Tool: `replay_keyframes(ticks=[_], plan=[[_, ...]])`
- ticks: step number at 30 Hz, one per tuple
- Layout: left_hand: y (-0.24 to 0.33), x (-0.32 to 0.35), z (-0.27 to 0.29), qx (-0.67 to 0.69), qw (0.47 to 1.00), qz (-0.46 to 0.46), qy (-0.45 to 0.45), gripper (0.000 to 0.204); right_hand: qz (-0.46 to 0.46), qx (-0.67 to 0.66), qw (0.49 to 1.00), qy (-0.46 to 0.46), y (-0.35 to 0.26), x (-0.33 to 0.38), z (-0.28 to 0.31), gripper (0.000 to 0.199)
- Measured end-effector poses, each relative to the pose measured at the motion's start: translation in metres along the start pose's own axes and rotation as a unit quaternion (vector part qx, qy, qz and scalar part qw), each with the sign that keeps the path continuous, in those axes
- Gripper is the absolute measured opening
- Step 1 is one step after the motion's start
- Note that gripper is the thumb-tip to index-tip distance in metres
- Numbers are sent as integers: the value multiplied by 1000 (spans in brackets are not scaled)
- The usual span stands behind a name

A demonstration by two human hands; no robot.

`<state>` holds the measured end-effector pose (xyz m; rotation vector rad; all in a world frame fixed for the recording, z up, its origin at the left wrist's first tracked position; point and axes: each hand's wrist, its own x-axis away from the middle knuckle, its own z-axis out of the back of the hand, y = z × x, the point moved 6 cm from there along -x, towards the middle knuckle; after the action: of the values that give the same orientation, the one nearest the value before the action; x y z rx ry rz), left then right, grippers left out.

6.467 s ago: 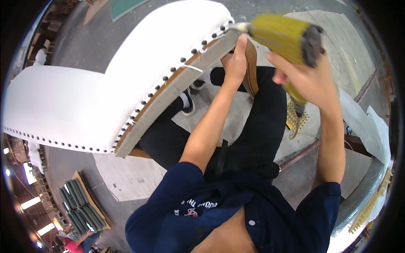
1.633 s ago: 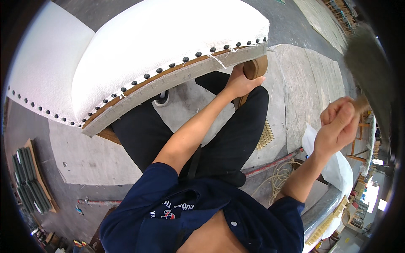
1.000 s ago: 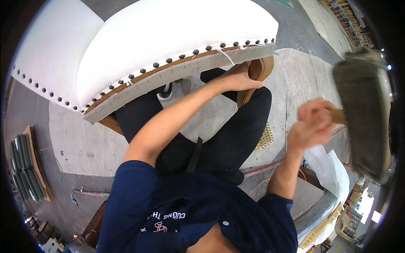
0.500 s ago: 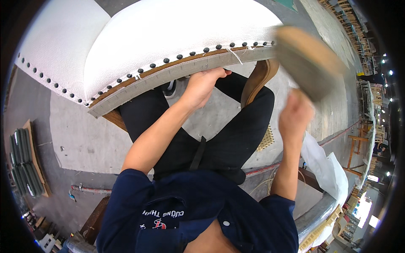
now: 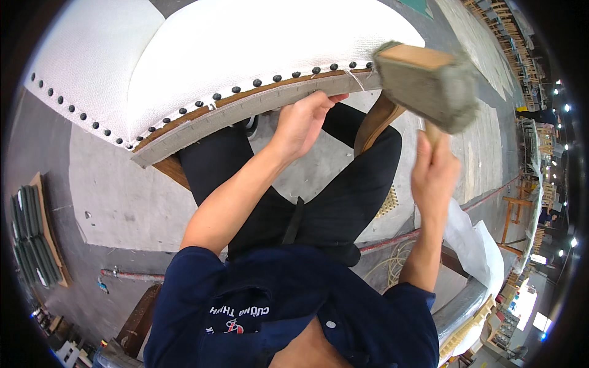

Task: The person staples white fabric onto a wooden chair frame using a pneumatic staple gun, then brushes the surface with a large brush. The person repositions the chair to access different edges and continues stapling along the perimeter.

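A chair seat (image 5: 257, 43) in white woven fabric lies tilted across my thighs, with a row of dark nail heads (image 5: 257, 83) along its edge. Beneath them runs a narrow grey strip (image 5: 245, 115) with pencil-like marks, over a wooden rail. My left hand (image 5: 302, 126) is closed at the strip's lower edge, its fingertips partly hidden. In my right hand (image 5: 434, 175) is the pale wooden handle of a large mallet (image 5: 423, 86). Its block head, wrapped in grey material, covers the right end of the nail row; whether it touches cannot be told.
A curved wooden chair leg (image 5: 374, 126) rises between my knees. On the floor at left, dark green padded pieces (image 5: 32, 236) lie on a board. A red hose (image 5: 132, 276) and white sheeting (image 5: 469, 242) are near me. Stacked chair frames (image 5: 509, 43) line the far right.
The mallet head has swung left to the seat's right end, and shows less blur. My left hand has shifted slightly right along the strip.
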<state>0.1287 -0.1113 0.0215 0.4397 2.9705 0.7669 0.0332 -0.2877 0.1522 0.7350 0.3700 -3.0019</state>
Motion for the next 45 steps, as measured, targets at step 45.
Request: replay_keyframes(ticks=[45], plan=[[19,10,26,86,992,-86,-30,14,-48,-212,972,90,-25,0,44,26]])
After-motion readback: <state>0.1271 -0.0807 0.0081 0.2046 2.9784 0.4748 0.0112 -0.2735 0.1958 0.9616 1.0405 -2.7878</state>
